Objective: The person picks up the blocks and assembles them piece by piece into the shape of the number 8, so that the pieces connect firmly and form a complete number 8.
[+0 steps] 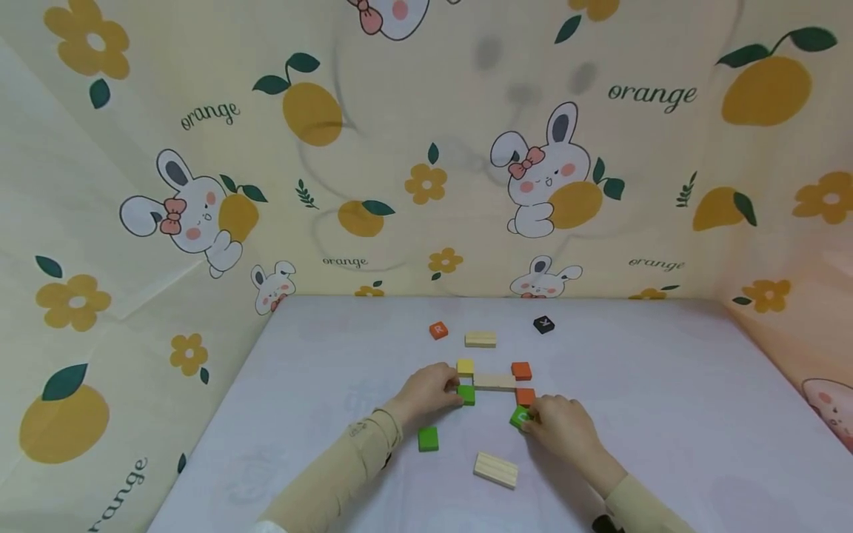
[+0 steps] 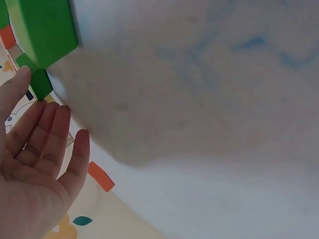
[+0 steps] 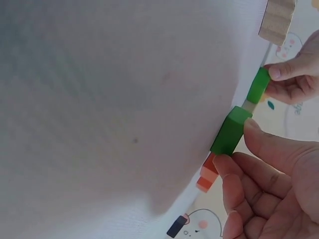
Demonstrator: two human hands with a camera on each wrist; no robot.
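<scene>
Your two hands each pinch a green block, either side of a wooden plank (image 1: 494, 383).
Your left hand (image 1: 429, 387) has thumb and fingers on the left green block (image 1: 468, 396), just near of the yellow block (image 1: 465, 368); your right hand (image 1: 563, 428) pinches the right green block (image 1: 519, 417), just near of an orange block (image 1: 526, 397). A third green block (image 1: 429, 439) lies near-left, a second plank (image 1: 496, 471) between your forearms. The white bench (image 1: 666, 414) stretches wide to both sides; its far edge meets the printed cloth (image 1: 373, 170).
</scene>
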